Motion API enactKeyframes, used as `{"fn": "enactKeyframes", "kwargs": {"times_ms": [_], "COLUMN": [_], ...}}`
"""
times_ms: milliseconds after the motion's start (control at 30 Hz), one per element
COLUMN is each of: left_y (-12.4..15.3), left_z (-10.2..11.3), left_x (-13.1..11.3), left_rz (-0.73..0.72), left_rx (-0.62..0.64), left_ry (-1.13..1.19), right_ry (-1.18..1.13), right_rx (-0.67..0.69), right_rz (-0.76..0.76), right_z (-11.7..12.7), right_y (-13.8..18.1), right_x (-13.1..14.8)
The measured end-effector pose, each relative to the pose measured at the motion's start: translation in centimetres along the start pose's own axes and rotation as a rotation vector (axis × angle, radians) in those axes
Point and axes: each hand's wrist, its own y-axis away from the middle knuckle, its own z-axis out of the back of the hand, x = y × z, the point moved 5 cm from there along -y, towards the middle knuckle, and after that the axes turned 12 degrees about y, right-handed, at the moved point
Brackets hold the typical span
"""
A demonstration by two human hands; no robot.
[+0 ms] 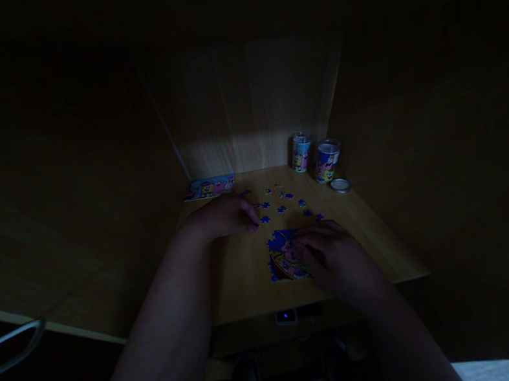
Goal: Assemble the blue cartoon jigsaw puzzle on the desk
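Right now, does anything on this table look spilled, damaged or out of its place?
Only mildly: a round lid lies loose beside the nearer can, not closing anything. Puzzle pieces scattered beyond the partly joined puzzle look normal. The picture is too dark to judge small damage.

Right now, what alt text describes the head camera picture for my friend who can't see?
A person's right hand is over a partly joined cartoon puzzle, and the left hand is beside loose puzzle pieces on a dim wooden table. Two cartoon canisters stand at the back right.

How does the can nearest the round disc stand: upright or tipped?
Upright; the can rests on its base, top rim facing up.
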Motion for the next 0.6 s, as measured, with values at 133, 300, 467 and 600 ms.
{"fn": "enactKeyframes", "kwargs": {"times_ms": [133, 300, 467, 600], "left_y": [-0.1, -0.1, -0.1, -0.2], "left_z": [0.0, -0.5, -1.7, -2.3], "left_x": [0.4, -0.6, -2.1, -2.5], "left_rz": [0.0, -0.032, -0.066, -0.072], "left_rx": [0.004, 0.026, 0.109, 0.142], "left_ry": [-0.009, 0.024, 0.096, 0.108], "right_ry": [-0.006, -0.004, 0.001, 0.004], "right_rx": [0.001, -0.005, -0.003, 0.003], "right_rz": [-0.001, -0.003, 0.003, 0.007], "right_z": [0.1, 0.2, 0.2, 0.2], "right_y": [-0.1, -0.1, -0.1, -0.1], "right_x": [0.2, 0.1, 0.1, 0.0]}}
